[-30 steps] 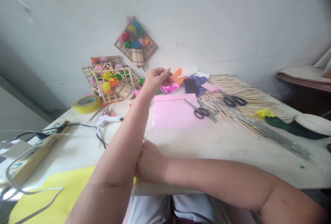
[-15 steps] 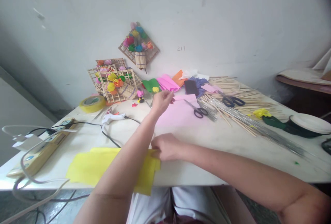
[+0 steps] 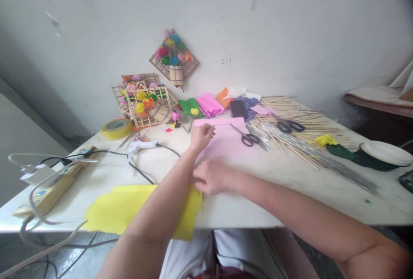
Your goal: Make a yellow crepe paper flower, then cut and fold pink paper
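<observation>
My left hand (image 3: 201,135) reaches across the white table (image 3: 274,184), fingers curled on the left edge of a pink paper sheet (image 3: 232,145). Nearer to me, my right hand (image 3: 211,176) lies with bent fingers on the top right corner of a yellow paper sheet (image 3: 122,210), which hangs over the table's front edge. My arms cross, the left forearm passing over the yellow sheet. Black-handled scissors (image 3: 248,139) lie on the pink sheet's right side.
A glue gun (image 3: 142,145) with its cord, a yellow tape roll (image 3: 116,128) and a power strip (image 3: 54,184) sit at the left. Flower-filled stick frames (image 3: 145,102) stand at the back. Wooden sticks (image 3: 300,115), metal wires (image 3: 322,158), more scissors (image 3: 290,125) and a phone (image 3: 238,108) lie to the right.
My left hand came down from the folded papers at the back to the pink sheet's left edge. My right hand slid forward with the yellow sheet, and the view tilted down.
</observation>
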### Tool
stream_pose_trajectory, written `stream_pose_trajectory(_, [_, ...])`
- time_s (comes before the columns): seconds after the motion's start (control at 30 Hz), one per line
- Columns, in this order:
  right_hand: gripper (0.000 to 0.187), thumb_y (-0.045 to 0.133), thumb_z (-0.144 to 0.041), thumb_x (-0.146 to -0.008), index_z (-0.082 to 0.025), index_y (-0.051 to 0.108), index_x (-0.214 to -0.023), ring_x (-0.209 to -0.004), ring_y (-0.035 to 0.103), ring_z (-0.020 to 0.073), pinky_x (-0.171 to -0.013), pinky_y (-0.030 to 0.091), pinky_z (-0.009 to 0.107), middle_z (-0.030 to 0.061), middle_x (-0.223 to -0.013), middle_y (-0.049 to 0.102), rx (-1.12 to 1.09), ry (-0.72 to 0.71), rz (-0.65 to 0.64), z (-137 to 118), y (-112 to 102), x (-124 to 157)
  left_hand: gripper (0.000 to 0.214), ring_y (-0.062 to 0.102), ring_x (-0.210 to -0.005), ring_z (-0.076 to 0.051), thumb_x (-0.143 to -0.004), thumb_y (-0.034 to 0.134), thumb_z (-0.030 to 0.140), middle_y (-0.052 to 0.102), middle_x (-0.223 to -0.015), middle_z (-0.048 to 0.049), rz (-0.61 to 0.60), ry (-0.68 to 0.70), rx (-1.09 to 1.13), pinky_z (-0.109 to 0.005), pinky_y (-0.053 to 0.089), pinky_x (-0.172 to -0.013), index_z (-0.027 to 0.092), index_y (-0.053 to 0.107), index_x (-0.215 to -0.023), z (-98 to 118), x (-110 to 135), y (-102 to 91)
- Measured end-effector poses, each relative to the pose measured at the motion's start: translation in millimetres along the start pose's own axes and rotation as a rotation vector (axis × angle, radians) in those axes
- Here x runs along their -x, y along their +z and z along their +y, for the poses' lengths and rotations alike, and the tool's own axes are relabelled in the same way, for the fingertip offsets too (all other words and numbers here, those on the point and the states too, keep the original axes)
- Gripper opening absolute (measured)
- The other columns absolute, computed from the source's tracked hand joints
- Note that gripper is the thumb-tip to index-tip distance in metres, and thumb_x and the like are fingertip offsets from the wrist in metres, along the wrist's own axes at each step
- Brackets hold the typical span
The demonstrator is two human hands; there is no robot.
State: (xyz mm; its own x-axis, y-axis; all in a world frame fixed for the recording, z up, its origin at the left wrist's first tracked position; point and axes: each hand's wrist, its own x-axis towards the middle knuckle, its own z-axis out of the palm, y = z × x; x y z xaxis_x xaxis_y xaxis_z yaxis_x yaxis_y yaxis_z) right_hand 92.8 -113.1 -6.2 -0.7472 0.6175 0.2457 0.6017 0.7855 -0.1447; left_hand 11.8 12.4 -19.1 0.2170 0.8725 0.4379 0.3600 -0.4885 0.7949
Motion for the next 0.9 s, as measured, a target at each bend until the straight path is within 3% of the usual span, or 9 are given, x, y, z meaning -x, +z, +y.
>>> stream_pose_trajectory(0.17, [0.013,0.046,-0.016,-0.074,-0.016,0.059,-0.075,-0.071,0.054,0.0145,-0.065,0.038,0.025,0.0043,-0.076,0.061,-0.074,0.197,0.441,46,3,4,0.031,0.059,-0.054,-0.011,-0.073,0.053,0.044,0.063,-0.062,-0.0036,0.02,-0.007,0.343,-0.025,0.046,-0.059,0.014,0.056,-0.079,11,-1,-7.3])
stream_pose_trajectory(0.23, [0.018,0.049,-0.013,-0.07,-0.016,0.061,-0.083,-0.086,0.053,0.0165,-0.075,0.04,0.027,0.0056,-0.089,0.061,-0.093,0.215,0.486,68,7,4,0.033,0.059,-0.055,-0.012,-0.073,0.054,0.045,0.064,-0.062,-0.0038,0.022,-0.005,0.443,-0.025,0.047,-0.06,0.013,0.055,-0.081,19,-2,-12.3])
stream_pose_trajectory(0.33, [0.024,0.052,-0.012,-0.067,-0.017,0.062,-0.088,-0.091,0.052,0.0176,-0.083,0.04,0.03,0.0062,-0.097,0.061,-0.126,0.229,0.472,86,14,3,0.035,0.059,-0.054,-0.012,-0.072,0.053,0.047,0.064,-0.062,-0.0037,0.032,-0.042,0.521,-0.025,0.047,-0.06,0.014,0.054,-0.082,30,-5,-16.9])
stream_pose_trajectory(0.4, [0.024,0.053,-0.014,-0.068,-0.017,0.062,-0.09,-0.091,0.052,0.018,-0.084,0.039,0.032,0.0061,-0.099,0.061,-0.127,0.185,0.46,83,17,2,0.035,0.06,-0.054,-0.012,-0.072,0.053,0.047,0.064,-0.062,-0.0034,0.039,-0.063,0.554,-0.025,0.048,-0.059,0.014,0.053,-0.083,34,-8,-17.4])
stream_pose_trajectory(0.7, [0.032,0.049,-0.041,-0.078,-0.021,0.059,-0.101,-0.092,0.05,0.0162,-0.083,0.037,0.032,0.0048,-0.1,0.059,-0.075,-0.435,0.215,13,24,1,0.033,0.058,-0.053,-0.012,-0.071,0.051,0.046,0.061,-0.056,-0.0014,0.038,-0.074,0.621,-0.025,0.047,-0.056,0.015,0.05,-0.082,40,-22,-20.8])
stream_pose_trajectory(0.8, [0.032,0.044,-0.043,-0.081,-0.021,0.059,-0.1,-0.092,0.05,0.016,-0.081,0.038,0.032,0.0051,-0.1,0.059,-0.005,-0.499,0.144,7,30,0,0.032,0.058,-0.053,-0.011,-0.071,0.051,0.045,0.061,-0.057,-0.001,0.051,-0.09,0.602,-0.025,0.047,-0.057,0.015,0.05,-0.082,42,-21,-23.2])
stream_pose_trajectory(0.9, [0.03,0.044,-0.04,-0.082,-0.021,0.059,-0.099,-0.092,0.049,0.0164,-0.08,0.038,0.032,0.0054,-0.103,0.058,0.03,-0.486,0.165,8,35,0,0.025,0.057,-0.051,-0.011,-0.069,0.054,0.039,0.061,-0.056,-0.0011,0.068,-0.136,0.549,-0.025,0.047,-0.057,0.015,0.051,-0.077,47,-18,-22.7])
